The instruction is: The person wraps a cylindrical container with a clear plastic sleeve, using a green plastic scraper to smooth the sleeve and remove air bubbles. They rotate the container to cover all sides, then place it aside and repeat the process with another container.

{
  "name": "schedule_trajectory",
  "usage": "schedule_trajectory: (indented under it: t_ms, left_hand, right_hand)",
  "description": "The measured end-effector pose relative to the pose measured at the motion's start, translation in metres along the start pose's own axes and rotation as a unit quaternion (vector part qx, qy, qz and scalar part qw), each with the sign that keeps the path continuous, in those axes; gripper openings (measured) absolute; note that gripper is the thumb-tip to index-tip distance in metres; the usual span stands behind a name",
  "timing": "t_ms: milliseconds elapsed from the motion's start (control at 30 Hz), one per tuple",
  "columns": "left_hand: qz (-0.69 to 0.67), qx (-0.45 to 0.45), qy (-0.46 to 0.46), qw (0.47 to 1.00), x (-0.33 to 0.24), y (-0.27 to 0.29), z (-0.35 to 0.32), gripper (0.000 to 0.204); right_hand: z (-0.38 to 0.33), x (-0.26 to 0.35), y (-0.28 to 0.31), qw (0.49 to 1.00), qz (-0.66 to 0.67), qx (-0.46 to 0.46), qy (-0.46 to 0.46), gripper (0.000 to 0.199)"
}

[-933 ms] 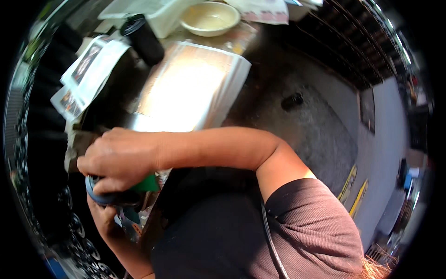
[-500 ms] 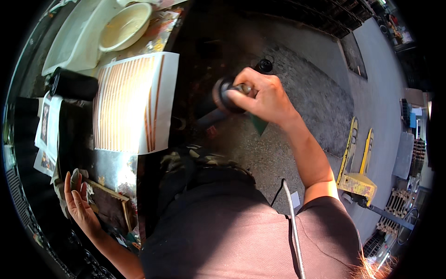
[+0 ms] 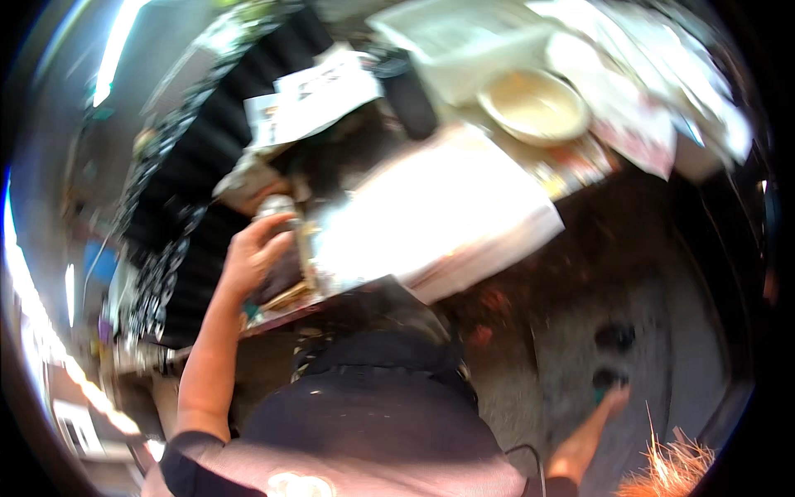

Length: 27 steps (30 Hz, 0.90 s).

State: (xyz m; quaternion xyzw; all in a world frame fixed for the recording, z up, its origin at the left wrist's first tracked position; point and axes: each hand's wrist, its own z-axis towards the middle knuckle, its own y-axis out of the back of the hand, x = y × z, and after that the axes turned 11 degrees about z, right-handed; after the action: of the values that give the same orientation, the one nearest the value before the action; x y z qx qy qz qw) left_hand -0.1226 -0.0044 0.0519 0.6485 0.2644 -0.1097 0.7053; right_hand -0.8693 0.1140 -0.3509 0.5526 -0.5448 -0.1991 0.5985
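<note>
Lying just left of the large, flat, glaring white sheet [image 3: 447, 215], a small, rounded, pale grey object [image 3: 276, 205] meets the fingertips of the bare left hand [image 3: 251, 257]. Those fingers are partly curled, with the thumb standing a little apart; whether they grip the object or only touch it, I cannot tell. Its material is blurred too, but it looks light and easy to pinch, best taken around its sides.

Below and well to the right of the sheet, the bare right hand [image 3: 615, 398] is against a compact, dark, rounded object [image 3: 609, 378] with a small green patch [image 3: 599, 396] beside it. The fingers are too small and smeared to tell how far they close or whether they have hold of it. I would judge it stiff and manageable one-handed, perhaps heavier than the grey object, with a full wrap around its near end the surest hold.

Left of the sheet, beside the left hand, is a dark brown board with a wooden edge [image 3: 281, 272]. Beyond the sheet stand a black cylinder [image 3: 407, 99], near its far left side, and a round cream bowl [image 3: 530, 99], near its far right corner.
</note>
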Motion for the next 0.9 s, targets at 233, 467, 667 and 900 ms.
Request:
schedule_trajectory:
  t_ms: [233,467,667,900]
  left_hand:
    - [-0.029,-0.075,0.01,0.997,0.004,0.044,0.022,0.032]
    - [0.043,-0.141,-0.14,0.979,-0.048,0.069,0.137,0.028]
    - [0.078,-0.128,-0.33,0.932,-0.092,-0.017,0.254,0.03]
    - [0.164,-0.123,-0.348,0.915,-0.084,-0.042,0.296,0.023]
  right_hand:
    - [0.107,-0.064,-0.079,0.982,-0.074,-0.111,0.133,0.048]
    - [0.058,-0.045,-0.075,0.97,0.071,-0.165,0.164,0.041]
    - [-0.109,0.154,-0.006,0.907,0.352,-0.02,0.231,0.03]
    - [-0.264,0.347,0.059,0.778,0.5,0.22,0.31,0.023]
